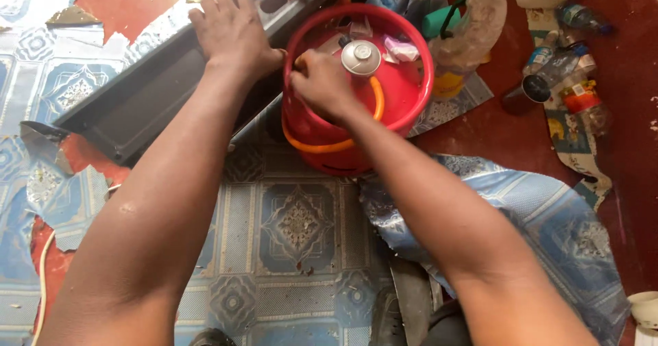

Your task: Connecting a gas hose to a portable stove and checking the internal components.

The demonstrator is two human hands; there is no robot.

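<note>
Head view: right hand [321,82] on red gas cylinder [401,96]; left hand [233,31] on grey panel [137,106].

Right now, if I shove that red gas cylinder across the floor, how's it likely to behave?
The red gas cylinder looks like steel, so probably heavy for its size and rigid. Standing upright on torn, wrinkled floor covering, it may snag and tip rather than slide. Your right hand rests on its top ring; the left hand is on the dark panel.

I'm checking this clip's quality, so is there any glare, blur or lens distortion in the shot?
Head view: a blown-out glare patch at the top edge beside the left hand; the red gas cylinder and right hand are evenly lit and fairly sharp; both forearms look stretched toward the bottom edge, a wide-angle effect.
</note>
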